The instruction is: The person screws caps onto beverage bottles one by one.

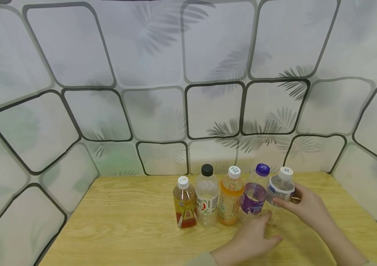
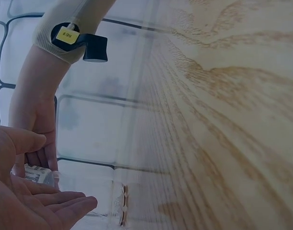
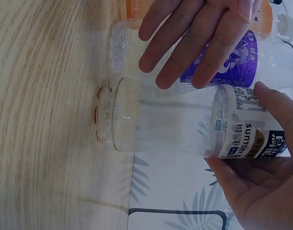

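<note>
My right hand [image 1: 309, 208] grips a clear plastic bottle [image 1: 280, 187] with a white cap and a white band label, at the right end of a row of bottles. Thumb and fingers wrap the label [image 3: 251, 122], and the bottle's base is close to the wood in the right wrist view. My left hand [image 1: 250, 236] is held with fingers extended and nothing in it, in front of the purple-capped bottle [image 1: 254, 197]. Its fingers [image 3: 184, 48] overlap that bottle and the gripped one in the right wrist view. Both bottles stand side by side.
Left of these stand an orange-labelled bottle [image 1: 231, 201] with a white cap, a clear bottle [image 1: 207, 195] with a black cap and a short amber-coloured bottle [image 1: 185, 203]. They form a close row on the wooden table [image 1: 125, 221]. A patterned curtain [image 1: 155, 111] surrounds the table's back and sides.
</note>
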`<state>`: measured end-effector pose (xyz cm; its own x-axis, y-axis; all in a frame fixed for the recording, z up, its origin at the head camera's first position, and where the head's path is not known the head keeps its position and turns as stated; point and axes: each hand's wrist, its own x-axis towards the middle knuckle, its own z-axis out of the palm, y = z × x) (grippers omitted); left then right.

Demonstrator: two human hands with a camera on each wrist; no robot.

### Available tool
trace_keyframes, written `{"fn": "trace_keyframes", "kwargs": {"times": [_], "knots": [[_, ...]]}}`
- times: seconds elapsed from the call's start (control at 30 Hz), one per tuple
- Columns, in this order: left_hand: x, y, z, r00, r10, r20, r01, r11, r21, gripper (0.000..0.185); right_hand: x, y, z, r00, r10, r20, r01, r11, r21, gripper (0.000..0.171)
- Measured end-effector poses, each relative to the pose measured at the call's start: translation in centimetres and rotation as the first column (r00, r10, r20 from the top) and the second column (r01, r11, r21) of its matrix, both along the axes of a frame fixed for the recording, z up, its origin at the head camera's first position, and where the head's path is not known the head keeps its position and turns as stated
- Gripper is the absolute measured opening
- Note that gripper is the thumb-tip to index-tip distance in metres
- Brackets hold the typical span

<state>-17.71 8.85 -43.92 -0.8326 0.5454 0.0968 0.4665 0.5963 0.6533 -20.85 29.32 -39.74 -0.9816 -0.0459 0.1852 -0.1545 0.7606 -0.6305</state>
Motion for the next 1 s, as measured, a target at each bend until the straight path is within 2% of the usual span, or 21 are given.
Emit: {"fn": "trace_keyframes", "kwargs": {"times": [0.1, 0.3, 0.43, 0.53, 0.77, 0.87, 1.0], "knots": [[0.0, 0.1, 0.0, 1.000, 0.005, 0.000, -0.005, 1.000, 0.001, 0.064, 0.0, 0.1, 0.0, 1.000, -0.001, 0.000, 0.001, 1.000, 0.000, 0.073], [0.0, 0.5, -0.1, 0.999, 0.011, -0.046, -0.012, 1.000, -0.017, 0.063, -0.1, 0.3, -0.1, 1.000, -0.018, -0.005, 0.018, 1.000, 0.024, 0.072], [0.0, 0.7, -0.3, 1.000, 0.003, -0.027, -0.003, 1.000, -0.005, 0.062, -0.1, 0.4, -0.1, 1.000, -0.019, 0.005, 0.019, 1.000, 0.020, 0.075], [0.1, 0.6, -0.3, 1.000, -0.015, -0.015, 0.014, 1.000, -0.008, 0.061, -0.1, 0.3, -0.1, 1.000, -0.013, 0.011, 0.013, 1.000, 0.013, 0.076], [0.4, -0.2, -0.6, 0.993, -0.087, -0.083, 0.082, 0.995, -0.065, 0.052, 0.3, 0.3, -0.5, 1.000, -0.002, -0.001, 0.002, 1.000, 0.016, 0.078], [0.8, -0.8, -0.8, 0.993, -0.112, -0.041, 0.108, 0.990, -0.087, 0.051, 0.4, 0.4, -0.7, 1.000, 0.001, 0.002, -0.001, 1.000, 0.020, 0.081], [1.2, -2.0, -0.9, 0.991, -0.116, 0.068, 0.121, 0.989, -0.087, 0.050, 0.6, 0.6, -1.0, 1.000, -0.006, 0.022, 0.005, 0.999, 0.035, 0.085]]}}
